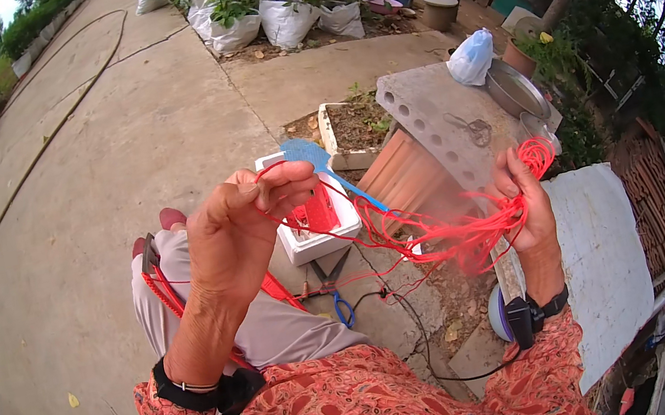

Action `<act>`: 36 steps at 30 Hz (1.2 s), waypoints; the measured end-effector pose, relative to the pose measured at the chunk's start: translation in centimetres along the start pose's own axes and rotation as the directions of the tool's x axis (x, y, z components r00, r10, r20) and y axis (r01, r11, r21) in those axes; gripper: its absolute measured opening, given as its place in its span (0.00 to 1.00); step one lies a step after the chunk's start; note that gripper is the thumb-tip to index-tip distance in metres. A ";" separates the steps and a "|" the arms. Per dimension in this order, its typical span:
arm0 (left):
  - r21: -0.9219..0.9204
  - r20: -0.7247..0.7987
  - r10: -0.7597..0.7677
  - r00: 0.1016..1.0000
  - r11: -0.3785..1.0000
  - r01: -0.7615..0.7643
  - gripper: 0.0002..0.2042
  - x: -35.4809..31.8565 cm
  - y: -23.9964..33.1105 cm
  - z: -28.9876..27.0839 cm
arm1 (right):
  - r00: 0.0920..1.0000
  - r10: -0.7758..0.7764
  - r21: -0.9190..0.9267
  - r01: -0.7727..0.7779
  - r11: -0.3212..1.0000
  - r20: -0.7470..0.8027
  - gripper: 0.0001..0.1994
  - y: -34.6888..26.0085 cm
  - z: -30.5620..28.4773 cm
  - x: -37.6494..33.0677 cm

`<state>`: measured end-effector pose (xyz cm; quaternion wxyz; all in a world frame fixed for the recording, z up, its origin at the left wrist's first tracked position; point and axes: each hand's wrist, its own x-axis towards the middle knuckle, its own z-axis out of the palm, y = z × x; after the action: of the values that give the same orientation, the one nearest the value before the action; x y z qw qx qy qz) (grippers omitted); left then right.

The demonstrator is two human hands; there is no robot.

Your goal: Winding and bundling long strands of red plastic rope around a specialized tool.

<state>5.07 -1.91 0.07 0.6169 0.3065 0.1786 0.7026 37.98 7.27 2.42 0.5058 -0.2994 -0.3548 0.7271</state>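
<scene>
My left hand (226, 225) is raised in front of me, thumb and fingers pinched on a strand of thin red cord. My right hand (526, 206) is closed around a loose bundle of the same red cord (460, 232), with coils sticking out above the fist. Slack loops sag between the two hands, and part of the bundle is blurred. Behind my left fingers stands a white foam box (326, 245) with red material inside. Across my lap lie red woven bands (164, 293), partly hidden by my left forearm.
A blue fly swatter (306, 154) leans over the foam box. Blue-handled scissors (342, 307) lie on the ground near my knee. To the right are a concrete slab (429, 103) with a metal pan (517, 89) and a white board (599, 251). White planting bags (288, 21) stand ahead.
</scene>
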 end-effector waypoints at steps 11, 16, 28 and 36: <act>0.041 0.018 0.138 0.990 0.989 -0.139 0.08 -0.3 1.5 0.0 | 0.991 -0.039 -0.014 0.038 0.999 -0.131 0.11 0.8 -1.7 0.7; 0.072 0.051 0.079 0.996 0.994 -0.083 0.10 0.3 0.2 0.1 | 0.994 -0.037 0.086 0.046 0.995 -0.106 0.11 -2.3 0.3 0.5; 0.435 -0.083 -0.419 0.904 0.801 0.411 0.19 0.9 -8.8 -0.2 | 0.973 -0.077 0.032 0.072 0.997 0.216 0.13 -7.9 5.5 0.1; 0.531 0.069 -0.644 0.762 0.670 0.519 0.18 -0.6 -11.8 1.3 | 0.961 -0.097 0.054 0.086 0.995 0.258 0.13 -10.7 5.1 0.3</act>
<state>14.94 -0.60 -6.51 0.7303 0.4619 0.3568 0.3549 39.41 9.03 14.01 0.4940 -0.1737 -0.4162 0.7434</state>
